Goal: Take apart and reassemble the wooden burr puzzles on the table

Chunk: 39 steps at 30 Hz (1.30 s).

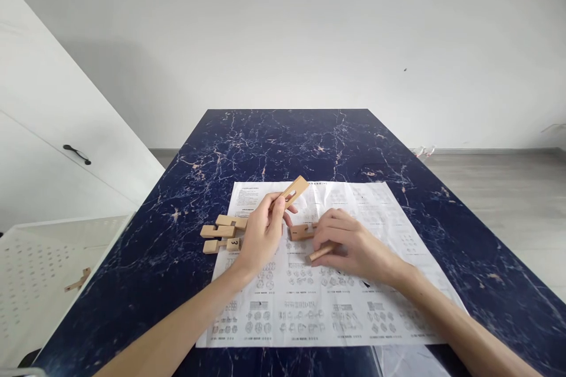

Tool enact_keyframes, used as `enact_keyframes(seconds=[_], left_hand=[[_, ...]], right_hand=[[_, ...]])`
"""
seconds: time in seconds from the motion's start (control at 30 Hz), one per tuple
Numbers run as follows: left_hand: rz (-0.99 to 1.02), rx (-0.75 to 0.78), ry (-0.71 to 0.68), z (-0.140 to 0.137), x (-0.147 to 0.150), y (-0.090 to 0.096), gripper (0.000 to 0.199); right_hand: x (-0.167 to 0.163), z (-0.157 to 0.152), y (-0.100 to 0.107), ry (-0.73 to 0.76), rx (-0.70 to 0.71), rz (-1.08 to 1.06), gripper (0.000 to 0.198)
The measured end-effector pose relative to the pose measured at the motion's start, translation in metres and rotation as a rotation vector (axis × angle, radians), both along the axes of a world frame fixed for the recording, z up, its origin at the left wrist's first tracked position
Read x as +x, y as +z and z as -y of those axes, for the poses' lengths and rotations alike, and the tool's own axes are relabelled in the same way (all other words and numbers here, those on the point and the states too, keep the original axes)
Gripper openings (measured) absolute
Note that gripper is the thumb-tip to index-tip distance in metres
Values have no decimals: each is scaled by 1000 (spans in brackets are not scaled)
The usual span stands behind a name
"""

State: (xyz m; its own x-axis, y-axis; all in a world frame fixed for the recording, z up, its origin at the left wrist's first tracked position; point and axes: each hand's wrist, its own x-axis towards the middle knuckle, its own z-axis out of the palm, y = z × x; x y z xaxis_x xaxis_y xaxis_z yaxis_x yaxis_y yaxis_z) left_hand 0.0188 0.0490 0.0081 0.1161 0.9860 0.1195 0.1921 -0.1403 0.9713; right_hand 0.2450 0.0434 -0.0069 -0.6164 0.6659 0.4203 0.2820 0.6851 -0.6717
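My left hand (265, 227) pinches a notched wooden puzzle piece (300, 187) with a slot in it, tilted up to the right above the paper. My right hand (347, 241) is closed around another wooden stick (321, 252), whose near end sticks out below the fingers. Just beyond those fingers lies a notched block marked 1 (300, 232); its right part is hidden by the hand. Left of my left hand, several notched wooden blocks (217, 231) lie close together, one of them marked 3 (234, 244). A printed instruction sheet (300, 333) with small diagrams is under both hands.
The sheet lies on a dark blue marbled table (283, 141). A white perforated surface (35, 271) at the lower left bears a small wooden piece (78, 280). A white cabinet (57, 106) with a black handle stands at the left, and a wall rises behind the table.
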Motion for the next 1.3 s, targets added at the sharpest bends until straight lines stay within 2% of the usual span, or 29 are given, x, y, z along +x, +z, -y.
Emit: enact_keyframes(seconds=[0.1, 0.2, 0.3, 0.37, 0.47, 0.63, 0.87, 1.1, 1.3], left_hand=[[-11, 13, 2, 0, -1, -2, 35], [-40, 24, 1, 0, -1, -2, 37], [-32, 31, -26, 2, -1, -3, 36], [-30, 34, -42, 2, 0, -4, 34], [-38, 53, -66, 0, 0, -8, 33], [-105, 118, -96, 1, 1, -8, 35], [-238, 238, -113, 10, 4, 0, 34], [-286, 329, -168, 13, 3, -6, 32], [-282, 345, -240, 15, 3, -4, 38]], right_hand=[[1, -1, -1, 6, -197, -137, 18], [3, -3, 0, 8, -459, -424, 19], [6, -4, 1, -41, -588, -686, 24], [6, -4, 3, -81, -665, -740, 31], [3, -1, 7, -121, -762, -681, 34], [-4, 3, 17, -160, -803, -493, 39], [-12, 7, 18, -137, -747, -324, 41], [-18, 15, 19, -199, -750, -294, 45], [-17, 17, 21, -238, -748, -286, 43]])
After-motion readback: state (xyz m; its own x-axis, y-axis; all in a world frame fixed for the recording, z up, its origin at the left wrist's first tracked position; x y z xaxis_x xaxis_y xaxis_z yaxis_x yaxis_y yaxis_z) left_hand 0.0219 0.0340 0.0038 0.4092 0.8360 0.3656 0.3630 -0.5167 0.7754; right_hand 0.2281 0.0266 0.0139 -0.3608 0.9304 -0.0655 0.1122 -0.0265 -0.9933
